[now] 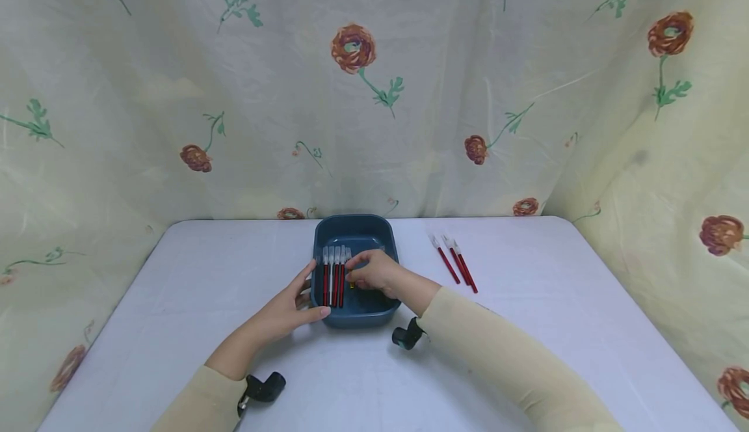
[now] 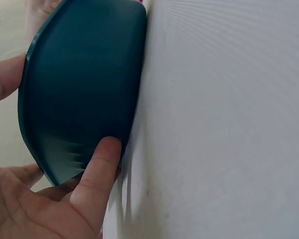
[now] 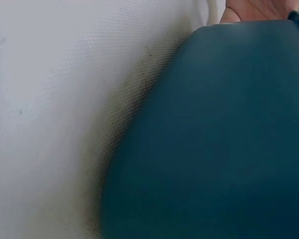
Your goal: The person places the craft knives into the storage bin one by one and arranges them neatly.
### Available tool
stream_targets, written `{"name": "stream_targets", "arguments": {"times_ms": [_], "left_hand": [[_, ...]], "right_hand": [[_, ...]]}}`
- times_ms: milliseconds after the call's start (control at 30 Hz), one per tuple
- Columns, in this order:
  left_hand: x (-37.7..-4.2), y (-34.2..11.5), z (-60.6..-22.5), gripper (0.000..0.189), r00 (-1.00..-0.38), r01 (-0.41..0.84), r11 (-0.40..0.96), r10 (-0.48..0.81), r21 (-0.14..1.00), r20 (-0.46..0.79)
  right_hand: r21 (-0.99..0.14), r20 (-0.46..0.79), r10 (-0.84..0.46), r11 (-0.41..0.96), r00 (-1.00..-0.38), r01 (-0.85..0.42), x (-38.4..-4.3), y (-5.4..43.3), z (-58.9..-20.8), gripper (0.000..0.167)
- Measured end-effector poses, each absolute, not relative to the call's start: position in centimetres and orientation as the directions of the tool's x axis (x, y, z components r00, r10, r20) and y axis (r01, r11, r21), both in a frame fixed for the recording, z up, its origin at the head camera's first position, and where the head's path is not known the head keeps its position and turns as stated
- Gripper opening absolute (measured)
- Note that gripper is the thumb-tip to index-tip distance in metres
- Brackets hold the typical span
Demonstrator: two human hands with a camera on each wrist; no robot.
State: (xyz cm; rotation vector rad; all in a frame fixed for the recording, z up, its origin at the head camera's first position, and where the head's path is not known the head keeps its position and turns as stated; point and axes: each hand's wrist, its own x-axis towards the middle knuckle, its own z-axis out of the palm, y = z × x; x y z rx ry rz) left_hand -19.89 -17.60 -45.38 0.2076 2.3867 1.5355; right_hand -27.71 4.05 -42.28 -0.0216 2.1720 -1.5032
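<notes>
A dark blue plastic tray point(image 1: 363, 320) sits on the table. Inside, along its left side, several slim pen-like sticks point(image 1: 334, 282) with clear caps lie in a row. Most are red; one is pale. My left hand point(image 1: 288, 308) holds the tray's front left corner, thumb on the front wall and fingers along the left side. In the left wrist view the thumb point(image 2: 103, 169) presses on the tray's outer wall point(image 2: 84, 79). My right hand point(image 1: 374, 270) reaches into the tray and pinches a capped stick point(image 1: 352, 284) with a yellowish end beside the row; the fingers partly hide it.
Several red capped sticks point(image 1: 456, 264) lie on the white table point(image 1: 503, 328) right of the tray. A flowered curtain point(image 1: 409, 159) hangs behind the table and at both sides. The tray's wall point(image 3: 219, 129) fills much of the right wrist view.
</notes>
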Motion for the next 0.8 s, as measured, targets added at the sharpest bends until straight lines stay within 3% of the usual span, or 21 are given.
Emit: {"name": "stream_targets", "arguments": {"times_ms": [800], "left_hand": [[-20.10, -17.63, -45.72, 0.099, -0.944, -0.026, 0.395, 0.293, 0.918, -0.153]], "right_hand": [[-0.867, -0.357, -0.285, 0.456, -0.890, 0.201, -27.57, 4.17, -41.65, 0.025]]}}
